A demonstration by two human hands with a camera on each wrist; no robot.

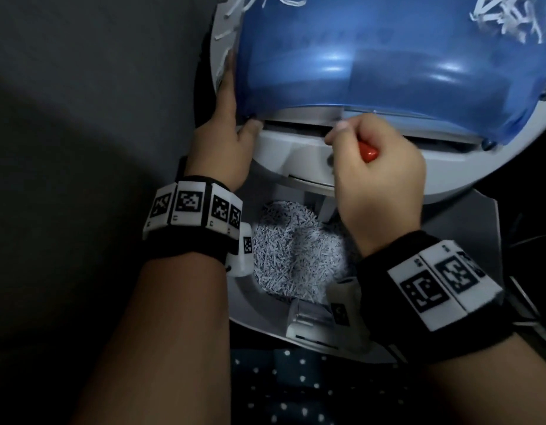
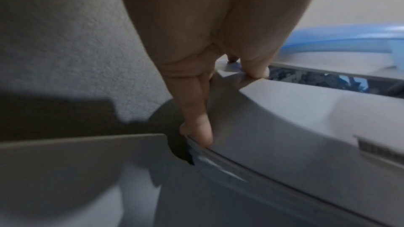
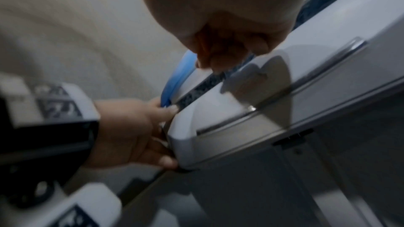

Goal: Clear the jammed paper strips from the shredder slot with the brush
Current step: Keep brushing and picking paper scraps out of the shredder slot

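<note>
Dark grey wall fills the left half of the head view; dim light, shadow across it. Pale grey plastic shredder body (image 1: 284, 154) sits centre and right, with its translucent blue domed cover (image 1: 388, 56) above.

Slot: long dark shredder slot (image 1: 296, 125) runs left to right just under the cover's lower edge. Left wrist view shows dark jammed paper strips (image 2: 323, 79) packed inside it.

Your right hand (image 1: 379, 167) is fisted round the orange-handled brush (image 1: 368, 153); only the handle's end shows between thumb and fingers. Bristles hidden, so you cannot tell if they are in the slot. Fist sits at the slot's lip, about mid-length, thumb tip touching the edge.

Your left hand (image 1: 225, 142) braces the shredder's left end: fingers extended along the side, thumb curled onto the top beside the slot's left end. Left wrist view confirms fingertips (image 2: 201, 132) pressed on the housing rim.

Key relation: the slot's long axis lies across the frame, and the brush hand is the nearer one, directly over it. Judged, strokes should run along that axis, with uncleared length to either side of the fist.

Around: heap of shredded white paper (image 1: 293, 256) in the bin below, loose strips (image 1: 510, 16) on the cover at upper right. Cover's lower edge overhangs the slot and crowds the brush angle; bracing thumb limits travel leftward.
</note>
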